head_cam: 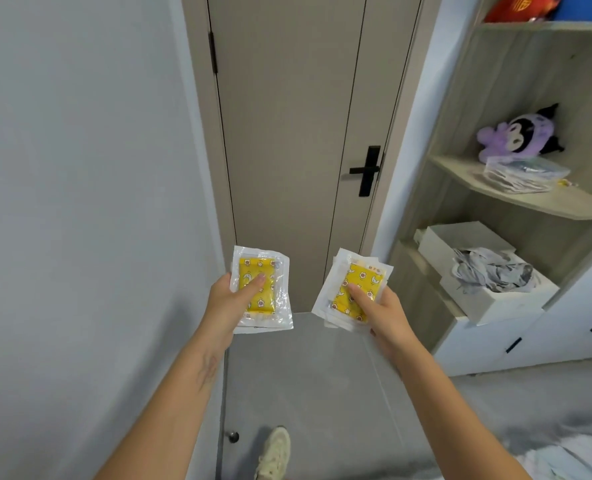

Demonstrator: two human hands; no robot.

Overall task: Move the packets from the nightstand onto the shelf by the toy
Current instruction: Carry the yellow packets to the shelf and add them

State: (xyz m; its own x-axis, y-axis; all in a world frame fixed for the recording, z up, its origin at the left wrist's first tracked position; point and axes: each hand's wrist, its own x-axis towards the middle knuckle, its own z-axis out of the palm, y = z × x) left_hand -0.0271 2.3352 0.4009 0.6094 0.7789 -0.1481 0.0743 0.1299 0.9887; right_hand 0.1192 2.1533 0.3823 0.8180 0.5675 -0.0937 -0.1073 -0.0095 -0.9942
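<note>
1. Grey floor [322, 393] runs to a closed beige door [287, 140] with a black lever handle [367, 171] at the far end; a pale wall [80, 168] stands on the left, a wooden shelf unit on the right.
2. Left hand [227, 299] holds a small stack of packets [261, 289] out in front of the door; thumb pressed on top, fingers curled beneath.
3. Right hand [386, 313] holds a second stack of packets [353, 289], tilted slightly; thumb on top, fingers wrapped under the right edge.
4. Packet appearance: clear, crinkled plastic sleeves with white margins, each enclosing a yellow rectangle printed with small white stars, moons and flower shapes. Count per stack cannot be told; several layered edges show.
5. Both stacks are in the air, level with each other and apart, left of the shelf unit.
6. Middle shelf [547, 204]: a purple plush toy [519, 135] lies at the far side, with clear plastic bags [519, 174] just in front of it.
7. Lower shelf: an open white box [488, 296] holding crumpled grey-and-white paper.
8. One pale shoe [275, 452] shows near the bottom edge.
</note>
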